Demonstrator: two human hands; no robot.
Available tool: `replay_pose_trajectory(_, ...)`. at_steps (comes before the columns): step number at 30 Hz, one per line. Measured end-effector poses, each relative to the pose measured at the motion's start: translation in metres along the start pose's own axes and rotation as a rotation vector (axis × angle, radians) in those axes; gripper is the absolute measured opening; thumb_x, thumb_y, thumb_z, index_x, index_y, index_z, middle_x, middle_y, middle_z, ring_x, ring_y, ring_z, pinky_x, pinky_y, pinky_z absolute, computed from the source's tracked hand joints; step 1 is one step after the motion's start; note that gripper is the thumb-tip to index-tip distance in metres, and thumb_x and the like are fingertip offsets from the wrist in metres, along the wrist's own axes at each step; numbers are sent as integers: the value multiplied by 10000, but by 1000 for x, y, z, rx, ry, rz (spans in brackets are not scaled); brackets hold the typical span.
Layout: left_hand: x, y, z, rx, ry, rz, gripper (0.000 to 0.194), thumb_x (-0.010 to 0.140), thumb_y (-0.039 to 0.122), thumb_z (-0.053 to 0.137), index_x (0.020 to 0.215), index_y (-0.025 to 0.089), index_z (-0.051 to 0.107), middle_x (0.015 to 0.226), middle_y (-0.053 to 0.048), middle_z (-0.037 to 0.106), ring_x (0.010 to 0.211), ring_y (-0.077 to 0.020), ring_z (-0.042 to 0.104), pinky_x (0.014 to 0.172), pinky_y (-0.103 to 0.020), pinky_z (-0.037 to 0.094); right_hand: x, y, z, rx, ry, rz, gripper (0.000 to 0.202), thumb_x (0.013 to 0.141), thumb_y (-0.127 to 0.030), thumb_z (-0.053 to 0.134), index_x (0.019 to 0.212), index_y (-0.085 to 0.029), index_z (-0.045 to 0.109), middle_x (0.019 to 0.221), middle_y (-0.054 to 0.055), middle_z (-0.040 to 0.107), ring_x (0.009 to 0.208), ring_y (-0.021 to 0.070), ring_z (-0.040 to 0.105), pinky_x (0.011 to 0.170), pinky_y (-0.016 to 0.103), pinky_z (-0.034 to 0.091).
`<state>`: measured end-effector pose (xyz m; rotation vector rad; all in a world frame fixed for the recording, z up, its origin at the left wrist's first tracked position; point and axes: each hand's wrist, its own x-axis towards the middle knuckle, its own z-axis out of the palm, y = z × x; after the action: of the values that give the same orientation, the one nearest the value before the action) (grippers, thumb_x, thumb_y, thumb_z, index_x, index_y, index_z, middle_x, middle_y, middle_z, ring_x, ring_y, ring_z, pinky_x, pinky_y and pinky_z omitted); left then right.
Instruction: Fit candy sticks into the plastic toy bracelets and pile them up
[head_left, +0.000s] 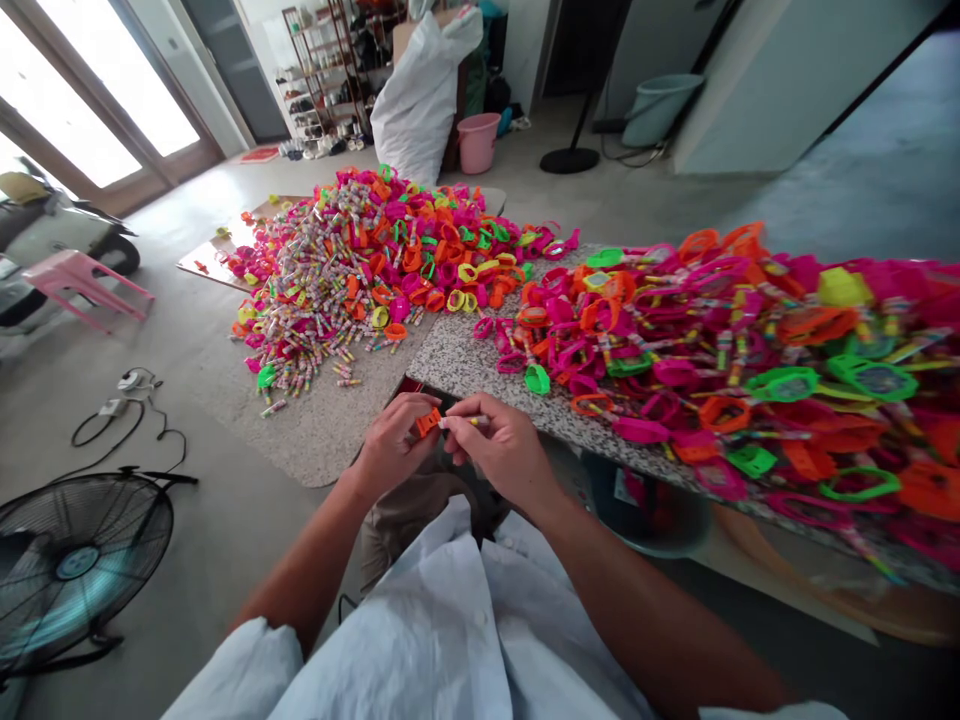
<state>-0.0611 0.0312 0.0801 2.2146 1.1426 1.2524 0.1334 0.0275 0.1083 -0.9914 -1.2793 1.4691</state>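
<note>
Close in front of my body, my left hand (395, 437) pinches a small orange plastic toy watch (429, 422). My right hand (499, 440) meets it from the other side, its thumb and fingers closed on a short candy tube (474, 421) with white and yellow on it. The tube's near end points at the orange piece; whether they touch I cannot tell. Just beyond the hands is the corner of a speckled stone tabletop (450, 355). A big heap of pink, orange, green and yellow toy watches (660, 340) with tubes attached lies on the right.
Another heap of loose tubes (322, 270) and plastic pieces covers the table further off. A black floor fan (75, 565) stands at lower left, cables (124, 410) behind it. Under the tabletop sits a dark tub (652, 520). A white sack (420, 100) and pink bucket (478, 142) stand beyond.
</note>
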Motion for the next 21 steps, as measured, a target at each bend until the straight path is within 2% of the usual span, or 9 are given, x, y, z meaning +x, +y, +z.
replay_pose_trajectory(8, 2, 5, -5, 64, -76, 79, 112, 991, 266, 669, 1082, 219, 624, 1084, -113, 710, 970, -191, 697, 845, -318, 587, 3, 6, -5, 119, -49, 15, 239, 917, -443, 736, 886, -213, 679, 634, -16, 700, 495, 133, 619, 494, 244, 508)
replay_pose_trajectory(14, 6, 5, -6, 81, -40, 167, 107, 974, 256, 697, 1037, 220, 618, 1076, -105, 708, 963, -180, 698, 846, -300, 579, 7, 8, -8, 236, -120, 60, 289, 886, -489, 773, 873, -215, 684, 573, -35, 655, 453, 118, 562, 464, 234, 457)
replay_pose_trajectory(21, 10, 12, -1, 99, -77, 80, 129, 973, 318, 655, 878, 233, 634, 931, -85, 768, 802, -163, 708, 737, -287, 578, 4, 10, -6, 343, -104, 109, 353, 835, -547, 823, 859, -230, 668, 562, -41, 630, 459, 119, 521, 441, 235, 433)
